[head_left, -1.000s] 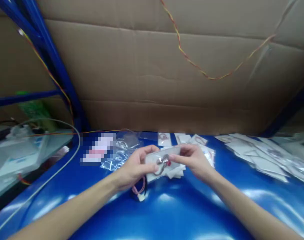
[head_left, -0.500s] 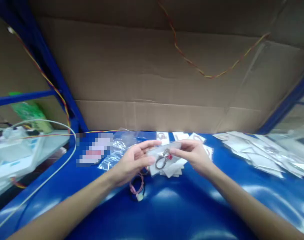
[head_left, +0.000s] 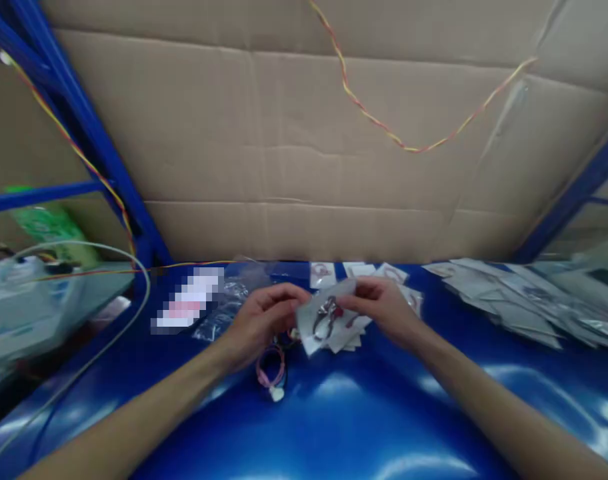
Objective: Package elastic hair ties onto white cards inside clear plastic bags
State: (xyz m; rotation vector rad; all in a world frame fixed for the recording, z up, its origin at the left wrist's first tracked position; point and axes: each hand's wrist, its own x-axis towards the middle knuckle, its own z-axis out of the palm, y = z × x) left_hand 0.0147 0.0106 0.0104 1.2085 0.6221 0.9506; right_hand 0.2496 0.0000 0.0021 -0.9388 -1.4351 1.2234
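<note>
In front of me, between both hands, is a small clear packet (head_left: 311,340) with a dark looped cord bracelet and a bit of red inside. My right hand (head_left: 387,307) pinches its upper right edge between thumb and fingers. At the packet's left edge, the thumb and fingers of my left hand (head_left: 264,323) are closed on it. Just below the left hand lies a pink cord bracelet (head_left: 271,373) with a whitish end piece. Other white packets (head_left: 354,340) lie partly hidden beneath the held one.
Several white packets (head_left: 509,313) are heaped at the right, and a few more (head_left: 323,275) lie behind my hands. Crumpled clear plastic (head_left: 219,313) lies left on the blue table (head_left: 324,433). A cardboard wall (head_left: 304,167) stands behind; a pale cable (head_left: 111,343) curves at the left.
The packet has tilted more upright toward me, showing more of its face. My left fingers have drawn in toward its left edge. The view has shifted slightly.
</note>
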